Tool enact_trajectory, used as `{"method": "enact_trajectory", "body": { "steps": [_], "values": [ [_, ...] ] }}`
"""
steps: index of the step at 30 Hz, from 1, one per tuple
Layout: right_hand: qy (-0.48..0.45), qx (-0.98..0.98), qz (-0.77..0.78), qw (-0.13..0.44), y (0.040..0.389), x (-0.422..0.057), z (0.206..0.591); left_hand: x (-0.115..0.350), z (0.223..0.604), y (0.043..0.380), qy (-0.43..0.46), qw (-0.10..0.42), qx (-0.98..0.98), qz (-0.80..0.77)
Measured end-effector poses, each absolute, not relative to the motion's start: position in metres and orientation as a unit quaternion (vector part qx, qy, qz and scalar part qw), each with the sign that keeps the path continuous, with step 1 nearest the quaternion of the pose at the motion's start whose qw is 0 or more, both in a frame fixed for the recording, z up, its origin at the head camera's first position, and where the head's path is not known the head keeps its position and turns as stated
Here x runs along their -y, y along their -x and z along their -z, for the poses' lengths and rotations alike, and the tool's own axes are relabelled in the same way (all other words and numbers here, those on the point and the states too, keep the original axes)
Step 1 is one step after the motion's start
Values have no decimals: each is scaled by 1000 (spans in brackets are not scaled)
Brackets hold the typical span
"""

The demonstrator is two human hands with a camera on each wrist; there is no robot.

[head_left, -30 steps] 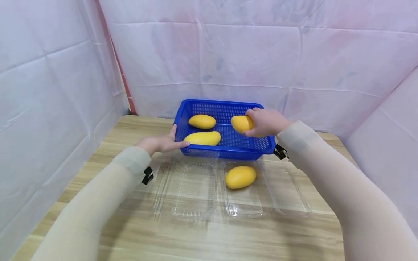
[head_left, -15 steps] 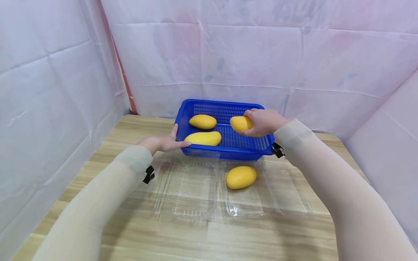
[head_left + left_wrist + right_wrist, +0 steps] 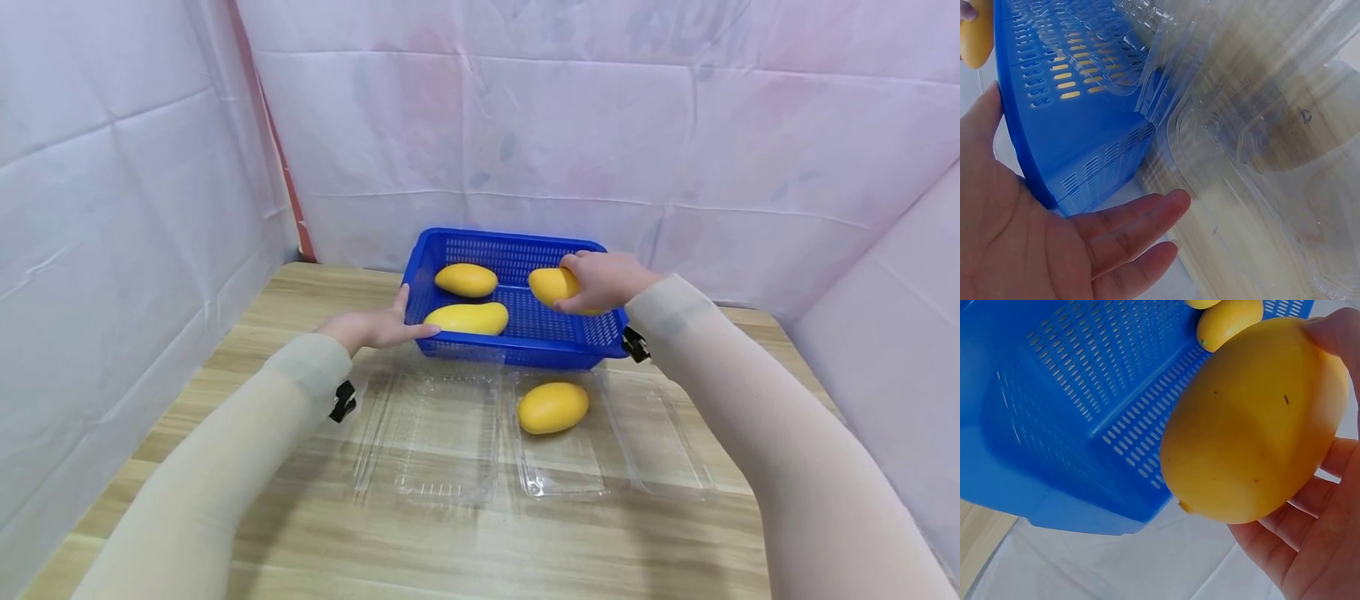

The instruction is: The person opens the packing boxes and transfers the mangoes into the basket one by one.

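My right hand point(image 3: 606, 280) holds a yellow mango point(image 3: 553, 285) over the right part of a blue slotted basket point(image 3: 536, 340). The right wrist view shows the held mango point(image 3: 1250, 425) large, thumb on one side and fingers on the other. My left hand point(image 3: 382, 327) rests against the basket's near left corner. In the left wrist view the left fingers point(image 3: 1129, 234) stretch out straight beside the blue wall point(image 3: 1054, 137). Inside the basket lie a mango at the back point(image 3: 466, 280) and another at the front point(image 3: 468, 318). A further mango point(image 3: 553, 407) sits in a clear plastic container point(image 3: 566, 467).
A second clear plastic container point(image 3: 446, 437) lies on the wooden table point(image 3: 480, 554), left of the one with the mango. A clear lid section point(image 3: 663, 442) spreads out on the right. White cloth point(image 3: 570, 125) hangs behind the table and at both sides.
The right hand and its mango have shifted very slightly left in the head view, and the right forearm has swung a little left. The left hand stays at the basket corner.
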State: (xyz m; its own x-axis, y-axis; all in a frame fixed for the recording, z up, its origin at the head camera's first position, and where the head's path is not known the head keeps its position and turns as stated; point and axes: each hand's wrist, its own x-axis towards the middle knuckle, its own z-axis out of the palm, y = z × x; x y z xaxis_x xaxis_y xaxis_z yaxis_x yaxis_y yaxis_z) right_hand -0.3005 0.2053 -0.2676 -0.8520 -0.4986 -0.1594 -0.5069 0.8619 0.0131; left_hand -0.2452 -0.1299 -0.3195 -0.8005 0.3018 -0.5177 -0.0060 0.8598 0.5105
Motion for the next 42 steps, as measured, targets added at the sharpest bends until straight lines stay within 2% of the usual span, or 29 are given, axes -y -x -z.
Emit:
{"method": "enact_trajectory", "body": {
  "steps": [19, 42],
  "values": [
    [258, -961, -28, 95, 310, -210, 274, 127, 316, 240, -81, 305, -917, -246],
    [256, -962, -30, 90, 314, -204, 279, 126, 318, 239, -85, 299, -915, -257]
  ]
}}
